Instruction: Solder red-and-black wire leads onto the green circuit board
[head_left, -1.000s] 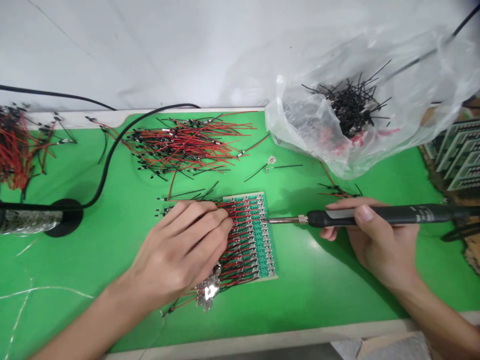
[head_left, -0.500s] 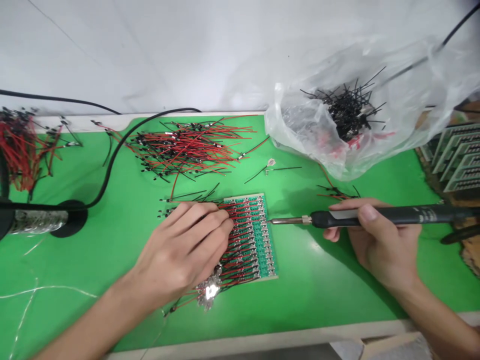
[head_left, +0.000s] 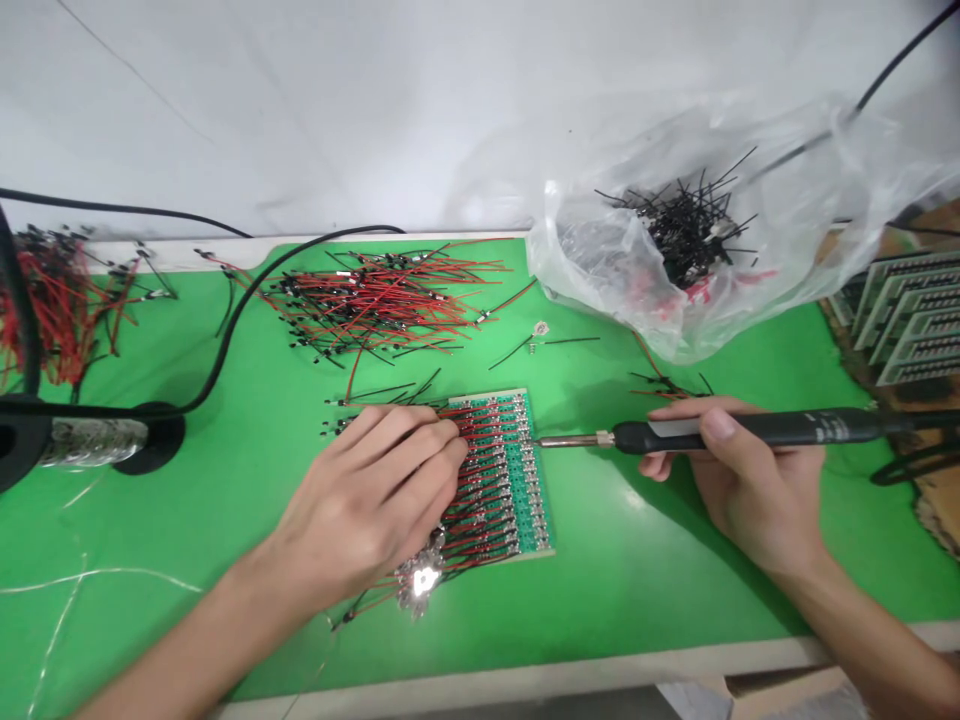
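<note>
A green circuit board [head_left: 534, 500] lies on the bench with rows of solder joints and red and black wires [head_left: 480, 510] running out to its left. Over the wires at the board's left side rests my left hand [head_left: 382, 480], its fingers bent and together on them; the fingertips are partly hidden. My right hand [head_left: 750, 480] grips a soldering iron [head_left: 675, 436] like a pen. The iron lies nearly level, its tip at the right column of joints in the upper half of the board. Beside my left wrist is a shiny silvery piece [head_left: 421, 580].
Behind the board lies a pile of red and black wires [head_left: 375, 300]. A clear plastic bag [head_left: 585, 240] holds black wires at the back right. More boards [head_left: 922, 310] stand at the right edge. A solder spool [head_left: 97, 442] and a black cable [head_left: 225, 350] are at left.
The view has shifted slightly. The iron's tip remains at nearly the same spot on the board, and my right hand has come slightly left. My left hand stays in place.
</note>
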